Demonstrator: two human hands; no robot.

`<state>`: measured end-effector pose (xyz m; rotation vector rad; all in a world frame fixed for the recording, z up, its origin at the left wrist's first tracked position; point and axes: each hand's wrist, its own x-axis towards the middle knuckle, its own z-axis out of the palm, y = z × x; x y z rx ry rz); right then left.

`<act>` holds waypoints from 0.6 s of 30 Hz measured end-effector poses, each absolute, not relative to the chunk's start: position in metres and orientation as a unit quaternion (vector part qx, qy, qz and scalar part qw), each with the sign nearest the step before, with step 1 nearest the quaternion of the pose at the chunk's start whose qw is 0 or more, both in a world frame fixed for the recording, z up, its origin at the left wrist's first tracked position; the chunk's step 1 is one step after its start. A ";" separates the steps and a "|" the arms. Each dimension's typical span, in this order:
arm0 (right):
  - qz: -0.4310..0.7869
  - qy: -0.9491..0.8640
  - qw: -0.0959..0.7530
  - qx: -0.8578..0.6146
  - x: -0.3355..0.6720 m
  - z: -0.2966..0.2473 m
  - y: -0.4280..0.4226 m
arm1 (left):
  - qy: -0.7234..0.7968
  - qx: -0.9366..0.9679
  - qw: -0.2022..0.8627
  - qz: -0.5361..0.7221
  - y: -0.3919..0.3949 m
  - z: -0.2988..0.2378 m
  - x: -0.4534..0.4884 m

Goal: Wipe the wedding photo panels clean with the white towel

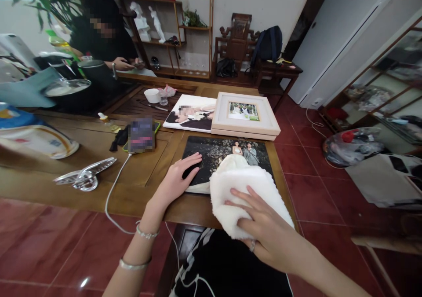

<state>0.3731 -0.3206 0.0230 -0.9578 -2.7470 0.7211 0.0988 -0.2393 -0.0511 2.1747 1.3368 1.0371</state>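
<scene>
A dark wedding photo panel lies flat at the table's near right edge. My left hand rests on its left part, fingers stretched out and holding nothing. In my right hand is a fluffy white cloth, gripped with bent fingers over the panel's lower right part. The cloth hides that part of the picture and hangs past the table edge. Just behind the panel are a pale framed photo, stacked on another frame, and a white-edged photo print.
On the wooden table to the left are a clear hair claw clip, a phone with a white cable, and a blue-and-white package. A white cup stands farther back. A person sits across the table.
</scene>
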 end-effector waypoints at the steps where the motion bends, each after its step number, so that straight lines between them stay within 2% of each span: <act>1: 0.239 -0.915 0.078 -0.316 0.373 0.022 -0.317 | 0.476 0.775 0.192 0.369 -0.239 -0.051 0.099; 11: 0.160 -0.909 0.149 -0.356 0.354 0.006 -0.230 | 0.484 0.770 0.193 0.368 -0.241 -0.050 0.100; 18: 0.112 -0.906 0.138 -0.385 0.345 0.000 -0.194 | 0.483 0.770 0.193 0.370 -0.241 -0.050 0.100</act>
